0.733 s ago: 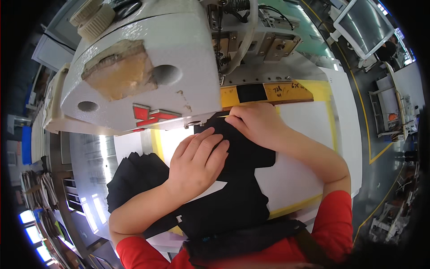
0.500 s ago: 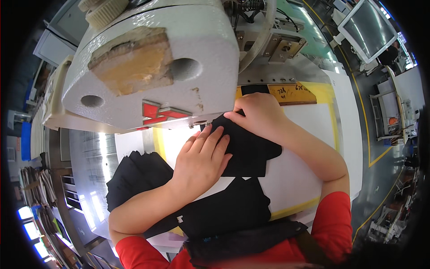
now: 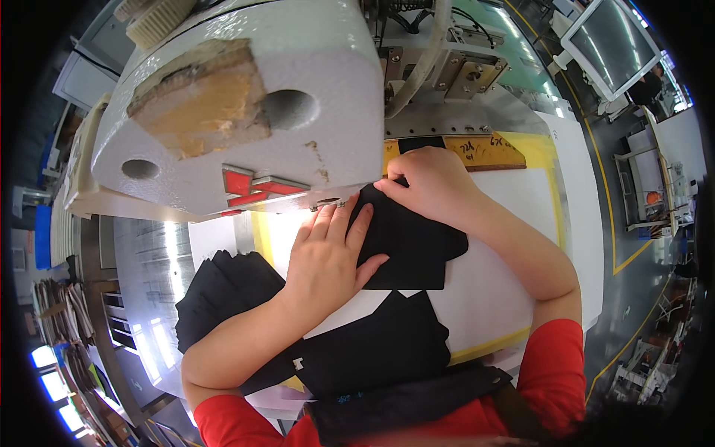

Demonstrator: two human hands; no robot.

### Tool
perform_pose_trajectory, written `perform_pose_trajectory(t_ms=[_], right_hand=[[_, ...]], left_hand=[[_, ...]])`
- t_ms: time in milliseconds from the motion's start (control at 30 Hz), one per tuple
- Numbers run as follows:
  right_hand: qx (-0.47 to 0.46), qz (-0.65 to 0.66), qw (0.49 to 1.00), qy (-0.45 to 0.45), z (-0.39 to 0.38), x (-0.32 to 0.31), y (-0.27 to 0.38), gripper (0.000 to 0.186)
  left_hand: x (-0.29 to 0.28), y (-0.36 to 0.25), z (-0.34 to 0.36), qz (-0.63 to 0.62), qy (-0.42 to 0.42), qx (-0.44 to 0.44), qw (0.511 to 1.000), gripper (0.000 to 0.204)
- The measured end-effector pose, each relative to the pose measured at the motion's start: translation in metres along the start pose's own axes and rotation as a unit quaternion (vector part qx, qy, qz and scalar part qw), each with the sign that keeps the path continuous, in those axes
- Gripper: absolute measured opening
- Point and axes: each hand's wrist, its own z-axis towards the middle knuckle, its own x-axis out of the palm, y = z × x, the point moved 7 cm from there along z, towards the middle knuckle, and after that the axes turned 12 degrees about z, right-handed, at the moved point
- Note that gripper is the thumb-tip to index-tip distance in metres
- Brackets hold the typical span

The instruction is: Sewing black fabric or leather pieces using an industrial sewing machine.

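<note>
A black fabric piece (image 3: 406, 242) lies flat on the white work surface, its far end beside the sewing machine head (image 3: 246, 112). My left hand (image 3: 324, 257) is open along its left edge, fingers stretched forward and thumb spread onto the cloth. The left fingertips reach close under the machine head, whose overhang hides what is beneath. At the fabric's far edge, my right hand (image 3: 432, 182) is closed, thumb and curled fingers pinching the cloth. A black strip (image 3: 421, 143) shows behind the right hand, next to a yellow marked plate (image 3: 484, 153).
Nearer to me lies another black fabric piece (image 3: 372, 346). A pile of black pieces (image 3: 223, 294) sits to the left beyond my left forearm. Yellow tape (image 3: 547, 149) borders the white surface. A metal clamp assembly (image 3: 469, 74) stands at the back; a monitor (image 3: 611, 45) is far right.
My left hand has shifted slightly left, with its thumb spreading away from the fingers. The right hand keeps its pinch, a little higher in view. The machine head appears slightly further left.
</note>
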Motion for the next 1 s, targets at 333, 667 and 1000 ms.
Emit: perform_pose_trajectory(t_ms=[333, 667, 1000], right_hand=[[0.001, -0.002, 1.000, -0.011, -0.003, -0.002, 0.000, 0.030], [0.021, -0.073, 0.990, -0.120, -0.047, -0.043, -0.040, 0.037], [0.042, -0.012, 0.989, -0.138, -0.056, -0.055, -0.054, 0.033]], left_hand=[[0.000, -0.001, 0.003, -0.005, -0.010, 0.001, 1.000, 0.066], [-0.008, -0.003, 0.004, 0.047, -0.036, 0.020, 0.998, 0.063], [-0.008, -0.006, 0.006, 0.040, -0.020, 0.014, 0.999, 0.069]])
